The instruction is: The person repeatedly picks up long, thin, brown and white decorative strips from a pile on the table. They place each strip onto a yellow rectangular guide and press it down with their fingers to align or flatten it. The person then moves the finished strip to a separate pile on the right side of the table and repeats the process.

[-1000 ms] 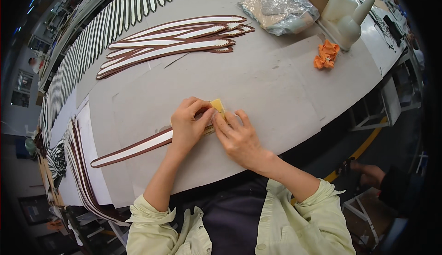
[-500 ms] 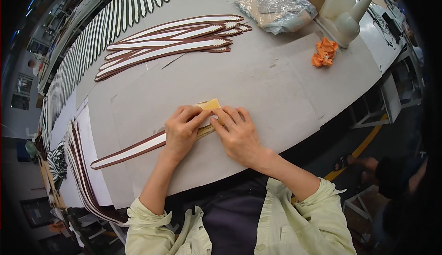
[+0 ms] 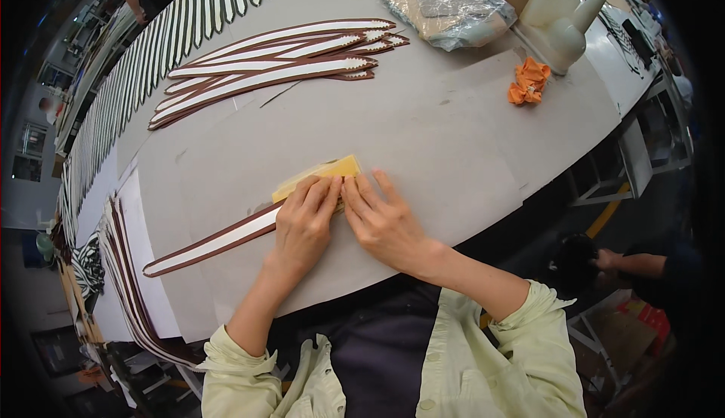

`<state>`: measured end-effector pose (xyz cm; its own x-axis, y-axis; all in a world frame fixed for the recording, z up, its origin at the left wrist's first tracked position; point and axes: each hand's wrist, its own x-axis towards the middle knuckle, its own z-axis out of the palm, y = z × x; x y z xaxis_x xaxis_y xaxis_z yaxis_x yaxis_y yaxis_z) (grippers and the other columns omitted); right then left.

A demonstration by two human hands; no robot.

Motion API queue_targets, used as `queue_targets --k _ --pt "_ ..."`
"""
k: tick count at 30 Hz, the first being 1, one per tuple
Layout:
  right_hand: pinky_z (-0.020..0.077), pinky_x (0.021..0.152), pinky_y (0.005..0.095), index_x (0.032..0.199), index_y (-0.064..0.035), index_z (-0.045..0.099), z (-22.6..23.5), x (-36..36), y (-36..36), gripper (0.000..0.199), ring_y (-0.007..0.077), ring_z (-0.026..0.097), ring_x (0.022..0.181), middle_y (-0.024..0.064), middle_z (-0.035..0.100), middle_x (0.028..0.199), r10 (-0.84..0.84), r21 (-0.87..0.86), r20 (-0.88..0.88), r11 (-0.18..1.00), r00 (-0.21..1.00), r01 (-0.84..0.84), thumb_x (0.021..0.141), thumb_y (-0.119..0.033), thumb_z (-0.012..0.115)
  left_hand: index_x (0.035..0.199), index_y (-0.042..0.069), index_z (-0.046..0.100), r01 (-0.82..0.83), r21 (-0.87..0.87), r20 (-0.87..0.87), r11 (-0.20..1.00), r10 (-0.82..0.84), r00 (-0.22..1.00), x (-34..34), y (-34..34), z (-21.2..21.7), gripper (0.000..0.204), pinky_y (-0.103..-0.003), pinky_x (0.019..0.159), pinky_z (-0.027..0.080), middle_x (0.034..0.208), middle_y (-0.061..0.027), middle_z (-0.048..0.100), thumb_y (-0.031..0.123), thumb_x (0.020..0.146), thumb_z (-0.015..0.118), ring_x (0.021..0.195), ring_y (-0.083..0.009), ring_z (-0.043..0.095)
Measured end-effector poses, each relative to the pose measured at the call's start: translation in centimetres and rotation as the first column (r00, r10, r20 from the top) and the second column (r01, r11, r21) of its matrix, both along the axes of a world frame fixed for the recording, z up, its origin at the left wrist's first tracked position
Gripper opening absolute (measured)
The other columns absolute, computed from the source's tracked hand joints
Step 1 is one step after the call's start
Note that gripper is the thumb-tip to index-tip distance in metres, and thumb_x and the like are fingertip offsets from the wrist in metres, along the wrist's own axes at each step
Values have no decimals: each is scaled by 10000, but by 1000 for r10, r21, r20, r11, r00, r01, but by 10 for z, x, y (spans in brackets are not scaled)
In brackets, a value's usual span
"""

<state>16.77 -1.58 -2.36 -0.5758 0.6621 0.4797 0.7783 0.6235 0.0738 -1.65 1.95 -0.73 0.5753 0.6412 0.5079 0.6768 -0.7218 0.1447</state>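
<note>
While both hands press flat on the work, we keep the long brown-edged white strip (image 3: 219, 240) lying straight on the grey desk (image 3: 453, 138), its near end hidden under the fingers. The left hand (image 3: 304, 222) rests palm down with its grip together on the strip and on the yellow block (image 3: 321, 176), which sits on top of the strip at its right end. The right hand (image 3: 381, 218) lies just beside it, fingers spread flat and touching the block's lower edge; it clasps nothing. We judge that even downward pressure from both hands, applied along the strip's length, gives the cleanest result, with the block kept square to the strip's edges. The stack of matching strips (image 3: 272, 67), the plastic-wrapped bundle (image 3: 449, 10) and the orange scrap (image 3: 529, 82) lie well apart.
</note>
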Motion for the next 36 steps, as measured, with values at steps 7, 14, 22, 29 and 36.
queue_targets --k 7,14,22,29,36 --pt "397 1170 533 1233 150 666 -7 2 -2 461 390 575 1332 277 641 1342 10 -54 -108 998 994 -16 856 -105 593 1245 -33 714 -38 -52 0 998 38 999 -1 -7 -5 534 -409 793 605 1166 -127 685 -140 729 626 1067 -320 661" --pt "426 1153 522 1179 149 695 -7 -1 -1 444 418 568 1321 316 636 1343 12 -44 -98 999 995 -16 832 -116 613 1236 -55 707 -63 -69 -1 996 64 998 -7 -10 -2 497 -398 806 597 1157 -131 680 -72 743 645 1041 -303 658" --pt "451 1134 513 1102 157 710 -1 -2 1 409 424 593 1268 311 650 1300 53 -27 -82 998 995 -56 799 -106 628 1242 -8 719 -82 -42 15 996 83 996 -6 -9 -5 555 -390 732 576 1126 -92 694 -145 711 629 979 -293 652" --pt "486 1082 464 1021 142 721 -7 -4 11 369 397 614 1180 298 682 1181 102 32 -231 995 968 -97 752 -99 645 1244 -14 713 -100 -36 4 994 100 995 -7 -11 -9 536 -389 762 585 1142 -96 699 -141 731 627 1022 -292 665" --pt "500 1063 454 988 150 722 2 -4 12 351 390 618 1154 293 680 1175 124 8 -116 992 986 -124 734 -82 653 1280 -26 693 -159 -22 -13 987 159 987 -15 -18 -6 567 -403 800 588 1161 -119 685 -149 732 614 1035 -322 657"
